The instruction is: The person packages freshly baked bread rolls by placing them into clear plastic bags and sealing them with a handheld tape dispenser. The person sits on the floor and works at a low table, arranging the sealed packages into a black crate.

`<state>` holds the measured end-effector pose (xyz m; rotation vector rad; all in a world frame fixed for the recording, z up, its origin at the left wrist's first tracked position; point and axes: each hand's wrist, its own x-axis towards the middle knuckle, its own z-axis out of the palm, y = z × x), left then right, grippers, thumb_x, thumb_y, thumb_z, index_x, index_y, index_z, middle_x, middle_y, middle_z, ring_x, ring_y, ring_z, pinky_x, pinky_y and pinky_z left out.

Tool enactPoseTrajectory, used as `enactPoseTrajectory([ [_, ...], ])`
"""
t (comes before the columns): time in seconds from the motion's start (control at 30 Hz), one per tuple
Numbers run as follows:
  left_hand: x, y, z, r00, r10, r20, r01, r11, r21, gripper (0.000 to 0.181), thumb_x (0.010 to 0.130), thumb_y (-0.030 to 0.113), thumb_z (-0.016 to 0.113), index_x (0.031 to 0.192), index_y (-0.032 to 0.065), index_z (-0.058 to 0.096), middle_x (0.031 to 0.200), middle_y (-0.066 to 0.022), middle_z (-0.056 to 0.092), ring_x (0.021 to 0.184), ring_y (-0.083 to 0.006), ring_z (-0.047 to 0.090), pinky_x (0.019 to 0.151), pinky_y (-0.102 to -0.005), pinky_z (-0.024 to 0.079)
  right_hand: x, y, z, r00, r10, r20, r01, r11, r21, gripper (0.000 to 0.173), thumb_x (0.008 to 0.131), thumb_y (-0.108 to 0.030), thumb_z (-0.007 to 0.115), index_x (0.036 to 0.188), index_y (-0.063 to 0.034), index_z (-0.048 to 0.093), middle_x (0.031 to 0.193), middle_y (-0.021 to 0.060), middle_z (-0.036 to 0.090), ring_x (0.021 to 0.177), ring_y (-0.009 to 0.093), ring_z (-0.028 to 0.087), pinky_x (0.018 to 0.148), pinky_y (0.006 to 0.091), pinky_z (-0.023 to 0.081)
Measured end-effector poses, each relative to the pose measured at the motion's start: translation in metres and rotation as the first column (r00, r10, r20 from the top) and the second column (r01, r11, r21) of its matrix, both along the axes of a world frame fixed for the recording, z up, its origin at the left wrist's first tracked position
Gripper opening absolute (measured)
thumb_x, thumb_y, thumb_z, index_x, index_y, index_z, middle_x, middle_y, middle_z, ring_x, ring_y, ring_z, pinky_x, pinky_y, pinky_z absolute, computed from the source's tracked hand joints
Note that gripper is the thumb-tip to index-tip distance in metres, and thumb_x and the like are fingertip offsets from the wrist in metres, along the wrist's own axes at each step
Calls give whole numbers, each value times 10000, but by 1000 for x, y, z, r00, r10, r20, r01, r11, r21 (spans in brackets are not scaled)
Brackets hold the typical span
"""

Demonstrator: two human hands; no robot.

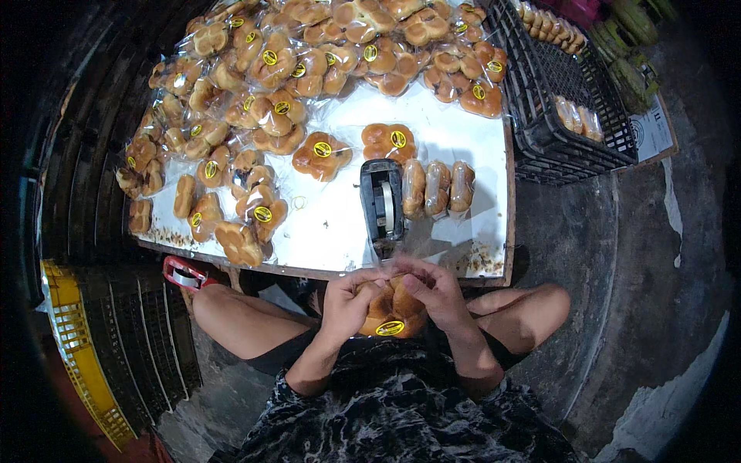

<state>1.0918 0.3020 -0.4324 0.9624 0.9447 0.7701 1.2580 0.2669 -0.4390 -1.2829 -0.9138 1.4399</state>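
Observation:
Close to my body, both hands grip a lobed bread bun in a clear plastic bag with a yellow oval sticker. My left hand is on its left side, thumb over the top. On the other side, my right hand pinches the bag's far end and is slightly blurred. Just beyond my hands stands a black tape dispenser with a roll of tape. Three bagged oblong rolls stand in a row to its right. Behind the dispenser lies a bagged bun with a yellow sticker; another bagged bun lies left of it.
Many bagged buns cover the back and left of the white low table. A black plastic crate holding bagged rolls stands at the right. A red tape dispenser sits by my left knee, near stacked crates.

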Motion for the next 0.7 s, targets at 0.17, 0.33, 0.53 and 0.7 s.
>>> enactPoseTrajectory([
  [0.17,18,-11,4,984,178,-7,-178,984,17,194,802,49,603,972,-45,619,1050,-112,600,1007,-182,546,904,-294,404,-5,-3,-3,982,-171,86,157,977,144,366,893,-232,530,1146,32,521,919,133,648,869,174,601,824,276,448],
  [0.33,16,-10,0,982,135,-134,-72,918,391,170,680,21,713,845,24,671,870,-57,538,807,-163,534,745,-259,428,1,-4,-10,862,-192,-469,228,973,21,188,889,-164,507,887,8,582,1010,118,598,951,189,557,885,320,413],
  [0.53,9,-5,7,979,-14,-203,99,904,415,121,668,-15,707,762,-10,630,847,-47,534,764,-144,516,713,-254,413,19,6,-12,929,254,-268,-270,962,-25,240,843,-202,583,902,30,584,1029,112,561,1027,184,492,844,314,417],
  [0.7,2,-8,-13,990,141,-9,-140,985,101,128,741,57,670,802,-25,594,899,-72,578,829,-128,541,762,-274,438,-11,6,21,980,-196,-30,198,953,230,197,793,-161,644,870,19,617,891,70,605,856,165,563,758,272,442],
])
